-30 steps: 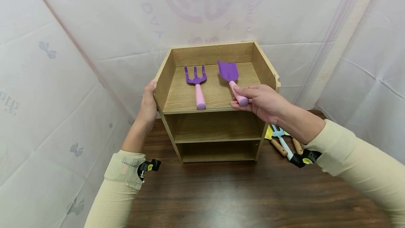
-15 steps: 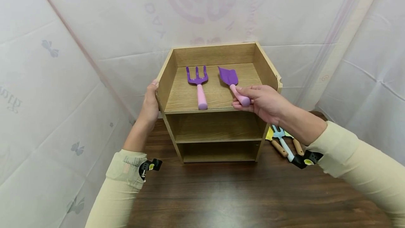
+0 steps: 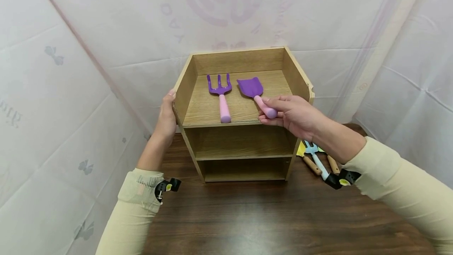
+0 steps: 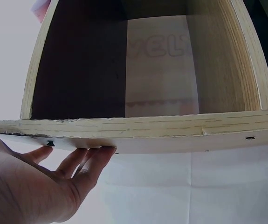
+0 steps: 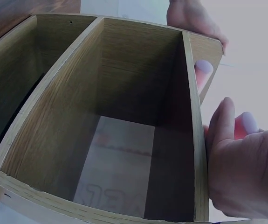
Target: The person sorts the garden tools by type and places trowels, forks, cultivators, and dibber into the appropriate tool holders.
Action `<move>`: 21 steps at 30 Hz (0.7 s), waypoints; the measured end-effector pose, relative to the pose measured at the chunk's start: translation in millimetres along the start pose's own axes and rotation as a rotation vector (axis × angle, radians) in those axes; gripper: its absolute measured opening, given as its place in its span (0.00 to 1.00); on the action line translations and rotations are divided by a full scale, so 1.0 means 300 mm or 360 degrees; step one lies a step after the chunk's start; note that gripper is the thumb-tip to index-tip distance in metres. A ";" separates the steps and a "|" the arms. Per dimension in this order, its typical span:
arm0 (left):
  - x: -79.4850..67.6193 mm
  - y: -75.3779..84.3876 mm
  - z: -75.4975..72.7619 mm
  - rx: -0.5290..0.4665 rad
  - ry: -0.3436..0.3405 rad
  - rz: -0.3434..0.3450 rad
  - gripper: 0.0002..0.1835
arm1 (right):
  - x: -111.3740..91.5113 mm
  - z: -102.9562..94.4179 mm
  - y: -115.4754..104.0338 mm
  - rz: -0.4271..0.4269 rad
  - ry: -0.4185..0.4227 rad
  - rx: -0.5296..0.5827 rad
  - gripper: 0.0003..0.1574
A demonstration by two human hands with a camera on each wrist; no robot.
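A small wooden shelf unit (image 3: 244, 155) stands on a dark wood surface, its top tray (image 3: 244, 110) facing me. My right hand (image 3: 295, 115) pinches the pink handle of a purple trowel (image 3: 250, 87) between thumb and fingers, over the tray's right half. The trowel's blade points back and left, low over the tray floor; whether it touches I cannot tell. To its left lies a purple hand fork (image 3: 223, 107) with a pink handle, tines toward the back. My left hand (image 3: 165, 119) rests against the unit's left side, its fingertips (image 4: 106, 151) pressing the outer panel in the left wrist view.
Right of the unit, partly behind my right forearm, lie a light blue hand fork (image 3: 319, 164), a yellow tool (image 3: 311, 165) with a wooden handle and another wooden-handled tool (image 3: 333, 164). White printed sheets (image 3: 141, 23) enclose the back and sides.
The trowel's blade has come down toward the tray and swung left, nearer the hand fork. My right hand stays at nearly the same place; the left hand has not moved.
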State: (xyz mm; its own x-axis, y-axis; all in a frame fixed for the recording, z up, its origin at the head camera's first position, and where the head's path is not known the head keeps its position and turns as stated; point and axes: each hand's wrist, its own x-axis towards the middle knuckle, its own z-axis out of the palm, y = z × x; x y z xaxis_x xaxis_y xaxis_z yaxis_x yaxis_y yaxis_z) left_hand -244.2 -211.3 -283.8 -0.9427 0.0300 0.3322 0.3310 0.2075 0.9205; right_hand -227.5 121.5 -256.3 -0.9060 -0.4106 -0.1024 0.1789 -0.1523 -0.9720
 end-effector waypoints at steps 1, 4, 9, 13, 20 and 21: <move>-0.001 0.000 -0.001 0.0003 0.0007 -0.0004 0.31 | 0.000 0.001 0.000 -0.0006 -0.0006 -0.0005 0.28; -0.002 -0.001 -0.002 0.0007 0.0009 -0.0005 0.31 | -0.002 0.001 0.000 -0.0014 -0.0011 -0.0019 0.25; -0.002 -0.003 0.001 0.0023 0.0001 0.0008 0.31 | -0.008 -0.002 -0.003 -0.0021 -0.0018 -0.0024 0.23; -0.001 0.001 0.003 0.0000 0.0002 0.0019 0.31 | -0.013 -0.004 -0.006 -0.0043 -0.0050 -0.0024 0.25; -0.010 0.001 0.003 0.0012 0.0038 -0.0017 0.31 | -0.021 -0.005 -0.007 -0.0074 -0.0100 -0.0032 0.25; -0.012 0.002 0.003 0.0013 0.0043 -0.0019 0.31 | -0.022 -0.005 -0.008 -0.0074 -0.0101 -0.0035 0.25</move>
State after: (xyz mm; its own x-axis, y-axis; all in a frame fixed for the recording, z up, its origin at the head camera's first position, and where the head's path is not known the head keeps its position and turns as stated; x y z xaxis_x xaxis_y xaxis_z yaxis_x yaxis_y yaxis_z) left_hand -240.8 -210.5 -284.7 -0.9452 0.0011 0.3265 0.3191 0.2154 0.9229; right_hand -222.5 126.0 -253.7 -0.8870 -0.4596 -0.0441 0.1281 -0.1532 -0.9799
